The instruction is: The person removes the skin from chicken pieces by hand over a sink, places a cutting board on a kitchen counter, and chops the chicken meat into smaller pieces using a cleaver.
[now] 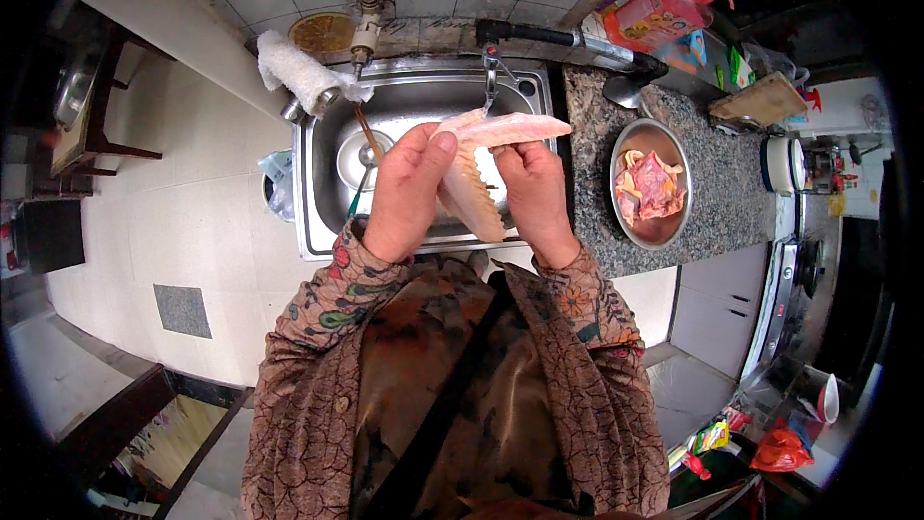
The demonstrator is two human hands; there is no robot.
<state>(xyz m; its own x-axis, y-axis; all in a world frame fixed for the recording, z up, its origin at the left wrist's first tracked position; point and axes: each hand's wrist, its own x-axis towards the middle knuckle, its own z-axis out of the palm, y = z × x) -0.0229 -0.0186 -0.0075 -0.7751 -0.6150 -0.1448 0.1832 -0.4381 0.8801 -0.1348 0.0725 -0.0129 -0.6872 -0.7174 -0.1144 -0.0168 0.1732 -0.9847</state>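
Over the sink [306,207] I hold a raw, plucked poultry wing [470,191], pale pink, with a bumpy ridge along one edge. It is bent in a V; one part points down toward me, the other to the right. My left hand [409,188] is closed round its left side, thumb on top. My right hand [534,193] is closed under the part that points right, its fingertips partly hidden. Below, a white bowl [351,166] with a spoon lies in the sink. The faucet [492,67] stands just beyond the wing.
On the granite counter [717,154] at right sits a metal bowl [685,159] of raw meat [653,188]. Behind it are a ladle [624,91], a pink pump bottle [664,12] and a cutting board [760,101]. A white towel [303,72] hangs at the sink's far left corner.
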